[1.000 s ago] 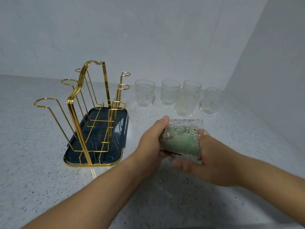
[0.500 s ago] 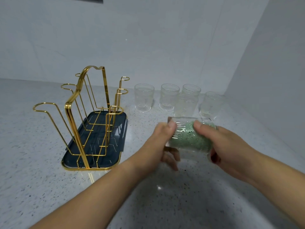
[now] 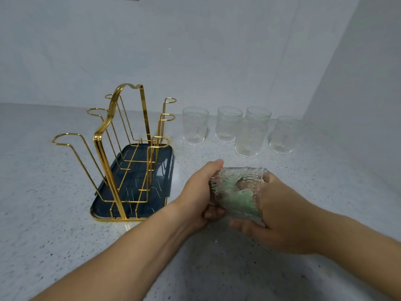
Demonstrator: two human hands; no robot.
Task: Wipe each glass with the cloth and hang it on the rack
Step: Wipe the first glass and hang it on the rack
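Evidently early: left hand (image 3: 198,197), fingers (image 3: 213,212) curled, grips one glass (image 3: 236,181); right hand (image 3: 284,227) clasps the cloth (image 3: 244,202) inside it; rack (image 3: 108,135) holds none; five glasses (image 3: 195,127) wait far right.

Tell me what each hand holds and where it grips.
The left hand grips the glass by its left end, thumb on top. The right hand holds the cloth pushed inside it.

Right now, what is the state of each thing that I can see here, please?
Held glass: on its side, between both hands.
Green cloth: stuffed inside the held glass.
Left hand: grips the glass at its base.
Right hand: at the glass mouth, holds the cloth.
Rack: upright in the tray, no glass hung yet.
Tray: flat on the counter.
Five other glasses: upright, mouths up.
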